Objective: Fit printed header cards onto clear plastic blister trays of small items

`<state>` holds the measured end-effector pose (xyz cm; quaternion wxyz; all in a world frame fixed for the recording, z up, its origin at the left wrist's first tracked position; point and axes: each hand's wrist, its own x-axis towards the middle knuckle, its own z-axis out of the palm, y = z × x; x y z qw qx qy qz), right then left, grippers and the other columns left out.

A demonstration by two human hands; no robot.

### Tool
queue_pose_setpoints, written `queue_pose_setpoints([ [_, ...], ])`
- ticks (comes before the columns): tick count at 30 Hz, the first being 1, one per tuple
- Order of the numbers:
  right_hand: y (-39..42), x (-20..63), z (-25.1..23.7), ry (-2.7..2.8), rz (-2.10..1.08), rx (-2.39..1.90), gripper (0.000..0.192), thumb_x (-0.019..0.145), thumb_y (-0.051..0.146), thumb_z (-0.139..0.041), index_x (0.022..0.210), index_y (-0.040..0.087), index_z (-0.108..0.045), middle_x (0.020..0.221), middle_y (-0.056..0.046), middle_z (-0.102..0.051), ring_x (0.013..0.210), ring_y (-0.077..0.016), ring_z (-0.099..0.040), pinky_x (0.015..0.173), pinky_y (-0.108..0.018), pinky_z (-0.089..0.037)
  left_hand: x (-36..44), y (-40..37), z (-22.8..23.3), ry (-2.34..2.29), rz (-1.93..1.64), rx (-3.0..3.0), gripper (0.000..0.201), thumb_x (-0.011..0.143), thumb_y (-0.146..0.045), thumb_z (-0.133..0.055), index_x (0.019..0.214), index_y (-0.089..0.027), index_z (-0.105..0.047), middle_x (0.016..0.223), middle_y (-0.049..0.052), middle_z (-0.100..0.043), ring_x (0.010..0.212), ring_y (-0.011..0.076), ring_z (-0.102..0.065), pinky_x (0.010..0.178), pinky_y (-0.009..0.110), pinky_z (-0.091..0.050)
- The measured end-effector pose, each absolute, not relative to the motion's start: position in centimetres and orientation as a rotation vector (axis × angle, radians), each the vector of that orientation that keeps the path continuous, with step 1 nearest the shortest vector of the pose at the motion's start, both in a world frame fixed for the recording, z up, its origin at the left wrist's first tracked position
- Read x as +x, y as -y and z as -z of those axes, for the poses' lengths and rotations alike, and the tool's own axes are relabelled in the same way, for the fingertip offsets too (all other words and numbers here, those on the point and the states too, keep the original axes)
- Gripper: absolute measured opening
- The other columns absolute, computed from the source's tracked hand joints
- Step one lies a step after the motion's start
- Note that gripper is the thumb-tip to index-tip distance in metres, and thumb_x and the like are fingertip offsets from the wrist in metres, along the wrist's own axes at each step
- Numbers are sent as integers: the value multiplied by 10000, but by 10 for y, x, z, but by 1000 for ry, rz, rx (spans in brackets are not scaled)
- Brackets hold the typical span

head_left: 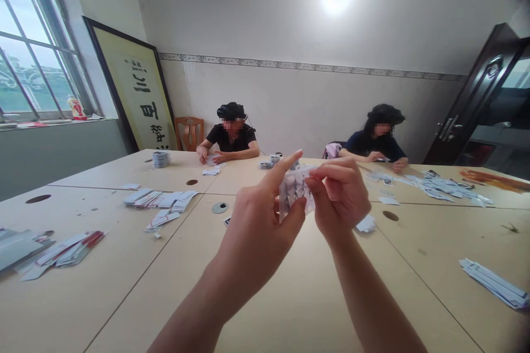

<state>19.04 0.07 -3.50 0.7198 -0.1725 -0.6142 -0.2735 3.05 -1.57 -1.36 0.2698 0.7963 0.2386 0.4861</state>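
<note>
Packet (295,192), blurred, half behind hands (298,207)

Both bare forearms rise from the bottom edge and meet near the centre of the view, held up in the air. Left hand (259,215): back of hand toward the camera, index finger stretched up and to the right, thumb pressed in from below, other fingers curled out of sight. Right hand (342,198): wrist bent, fingers bunched and curled leftward, thumb and fingertips pinching together. The two hands sit just beside each other, fingertips almost touching. Left forearm angles up-right, right forearm up-left.
</note>
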Motion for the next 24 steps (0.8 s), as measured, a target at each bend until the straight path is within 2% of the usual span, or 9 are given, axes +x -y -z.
queue_pose_setpoints([
  [2,3,194,33,1424,625,-387,192,864,59,-673,964,221,-694,798,-1,-632,719,-146,-584,592,-283,-501,29,17,13,-644,-1293,2163,587,883,-236,-628,1446,-372,-529,578,-77,-475,440,75,-388,427,173,-395],
  [5,7,195,32,1446,657,-411,178,867,51,-666,939,210,-701,801,-4,-624,705,-137,-574,583,-278,-493,27,19,11,-646,-1267,2172,593,887,-234,-632,1455,-366,-524,606,-67,-503,456,79,-407,423,171,-392],
  [9,2,189,37,1317,740,-426,151,881,87,-677,919,227,-715,785,5,-599,683,-130,-564,573,-276,-491,30,19,12,-638,-1308,2133,590,879,-220,-634,1454,-316,-544,585,-64,-482,457,81,-397,440,181,-424],
  [14,-7,181,43,1232,618,-404,185,861,70,-698,895,246,-741,752,19,-577,675,-123,-565,570,-269,-485,34,19,14,-641,-1354,2050,586,863,-200,-644,1443,-242,-570,600,-49,-507,456,79,-391,435,188,-446],
  [24,-10,178,45,1210,592,-416,163,882,130,-696,868,289,-731,733,24,-557,637,-134,-558,533,-293,-481,32,25,12,-642,-1304,1931,545,863,-209,-666,1402,-272,-610,576,-53,-516,456,85,-462,429,181,-481],
])
